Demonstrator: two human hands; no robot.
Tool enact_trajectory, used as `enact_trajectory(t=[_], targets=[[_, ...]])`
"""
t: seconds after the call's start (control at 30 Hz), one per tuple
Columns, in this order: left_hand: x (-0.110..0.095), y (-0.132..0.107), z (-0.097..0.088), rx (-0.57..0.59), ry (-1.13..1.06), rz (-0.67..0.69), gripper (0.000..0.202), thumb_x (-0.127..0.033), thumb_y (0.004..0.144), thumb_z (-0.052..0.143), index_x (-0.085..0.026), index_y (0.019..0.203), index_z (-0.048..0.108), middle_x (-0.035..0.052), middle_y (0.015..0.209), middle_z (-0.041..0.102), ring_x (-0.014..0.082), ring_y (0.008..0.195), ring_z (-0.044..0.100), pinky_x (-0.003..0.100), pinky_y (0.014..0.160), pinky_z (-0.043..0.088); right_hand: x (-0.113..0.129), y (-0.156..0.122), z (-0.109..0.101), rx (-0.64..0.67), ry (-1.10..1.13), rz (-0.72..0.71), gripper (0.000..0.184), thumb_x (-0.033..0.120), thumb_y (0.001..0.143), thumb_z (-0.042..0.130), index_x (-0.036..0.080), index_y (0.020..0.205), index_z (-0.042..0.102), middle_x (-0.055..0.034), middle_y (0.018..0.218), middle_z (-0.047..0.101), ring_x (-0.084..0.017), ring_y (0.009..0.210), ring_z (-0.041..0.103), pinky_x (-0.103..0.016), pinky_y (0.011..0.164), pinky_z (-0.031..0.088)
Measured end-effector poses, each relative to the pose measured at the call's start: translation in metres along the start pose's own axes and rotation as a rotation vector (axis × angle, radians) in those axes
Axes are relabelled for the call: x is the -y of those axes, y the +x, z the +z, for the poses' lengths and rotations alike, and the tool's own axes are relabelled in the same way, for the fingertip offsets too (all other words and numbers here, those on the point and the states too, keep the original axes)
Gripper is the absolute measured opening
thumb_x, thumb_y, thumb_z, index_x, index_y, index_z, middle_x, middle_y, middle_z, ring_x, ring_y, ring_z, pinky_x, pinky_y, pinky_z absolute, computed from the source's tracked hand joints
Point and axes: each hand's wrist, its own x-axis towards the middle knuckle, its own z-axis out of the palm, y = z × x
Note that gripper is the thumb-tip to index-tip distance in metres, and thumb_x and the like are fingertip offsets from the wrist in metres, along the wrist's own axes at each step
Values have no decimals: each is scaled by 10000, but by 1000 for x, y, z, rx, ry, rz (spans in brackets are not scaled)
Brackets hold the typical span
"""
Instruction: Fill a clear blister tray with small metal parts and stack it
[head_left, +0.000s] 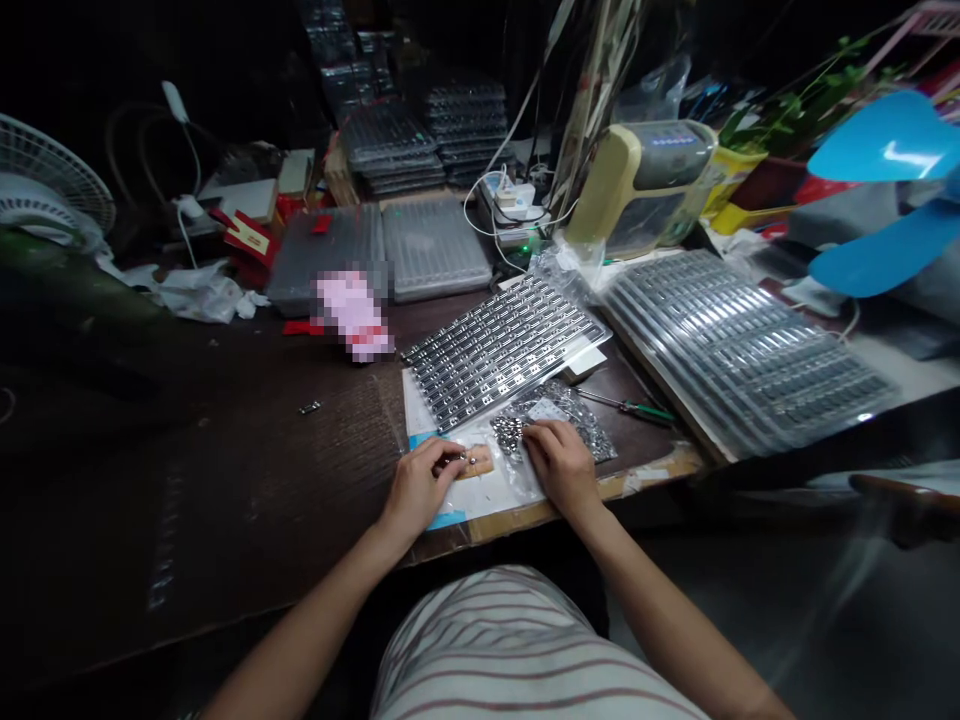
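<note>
My left hand (418, 487) is closed, with thumb and fingers pinching a small dark metal part (450, 458) at the left end of a tan block (478, 461). The part is mostly covered by the fingers. My right hand (564, 468) has its fingertips bent together at the edge of a heap of small shiny metal pieces (507, 434); whatever they pinch is hidden. Behind that hand lies a clear plastic bag (598, 440) of similar small pieces. Beyond both hands, a tray (501, 350) carries rows of metal parts.
A green-handled screwdriver (646, 411) lies right of the bag. One loose metal part (308, 407) rests on the dark table (247, 470). Stacked clear trays (742, 350) stand to the right, near blue fan blades (885, 140). More flat trays (435, 245) and a power strip (517, 205) are behind.
</note>
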Motion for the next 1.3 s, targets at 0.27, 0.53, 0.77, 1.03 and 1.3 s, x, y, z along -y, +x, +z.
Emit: enact_trajectory(t=[0.27, 0.53, 0.77, 1.03, 1.3], targets=[[1, -4, 12, -68, 23, 126, 112, -219, 828, 634, -191, 916, 697, 42, 865, 657, 150, 806, 618, 264, 738, 495, 0, 1, 0, -9, 66, 20, 132, 193, 904, 501, 200, 954, 623, -62, 902, 625, -181, 883, 562, -326, 807, 471], [-1, -3, 15, -66, 172, 160, 103, -210, 841, 612, -181, 884, 702, 48, 837, 651, 162, 785, 602, 285, 733, 491, -1, 2, -3, 1, 145, 1, 151, 208, 906, 516, 226, 968, 652, -54, 922, 653, -174, 876, 597, -319, 782, 490], [0, -2, 14, -49, 151, 180, 86, -194, 847, 596, -181, 862, 679, 41, 813, 638, 165, 788, 600, 279, 717, 484, 25, 2, 6, 85, 245, 39, 120, 297, 895, 562, 220, 863, 647, -28, 810, 686, -158, 771, 609, -289, 712, 459], [7, -3, 6, -276, -4, 121, 84, -196, 846, 581, -181, 895, 647, 39, 898, 637, 146, 830, 617, 239, 704, 498, 50, 6, 28, 184, 109, -47, 129, 312, 889, 577, 252, 878, 691, -15, 910, 695, -152, 802, 571, -291, 696, 363], [6, -2, 8, -248, -13, 99, 91, -204, 856, 554, -179, 891, 635, 39, 889, 617, 139, 799, 612, 229, 668, 504, 46, 8, 22, 234, 6, -68, 200, 307, 902, 551, 270, 1053, 677, -41, 1002, 658, -172, 860, 536, -296, 713, 372]])
